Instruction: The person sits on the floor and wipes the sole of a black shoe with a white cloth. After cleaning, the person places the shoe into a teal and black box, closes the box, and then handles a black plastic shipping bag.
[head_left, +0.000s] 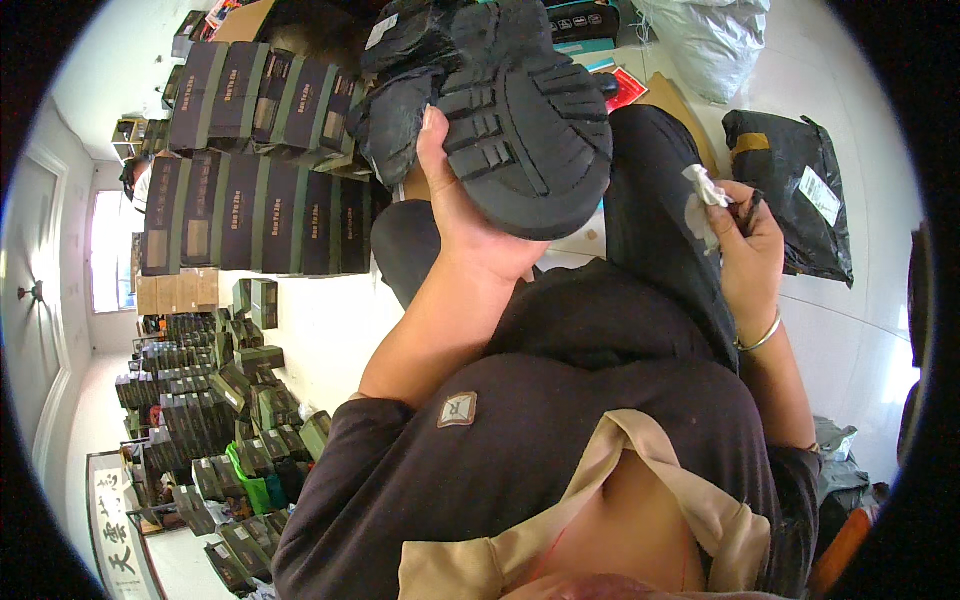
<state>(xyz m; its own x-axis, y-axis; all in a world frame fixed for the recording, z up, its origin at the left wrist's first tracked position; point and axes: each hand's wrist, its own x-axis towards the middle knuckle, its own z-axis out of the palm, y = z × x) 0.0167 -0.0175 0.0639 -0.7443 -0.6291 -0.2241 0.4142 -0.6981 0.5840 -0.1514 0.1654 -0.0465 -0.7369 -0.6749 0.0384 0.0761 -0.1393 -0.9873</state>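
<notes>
My left hand (476, 217) grips a black shoe or boot (532, 135) from below, thumb along its side. The treaded rubber sole faces me, so the upper is mostly hidden. Off to the right, my right hand (750, 244) pinches a crumpled white tissue or cloth (705, 187) and a small dark piece (752, 210) that I cannot identify. It is apart from the shoe, above my right thigh. Black plastic packages (394, 112) lie just behind the shoe on the left.
Stacked dark shoeboxes (247, 214) rise at the left, with many more boxes (202, 405) along the floor beyond. A black plastic parcel (784, 161) with a label lies right of my right hand. Behind it stands a white woven sack (705, 45). Another person (139, 180) is partly visible far left.
</notes>
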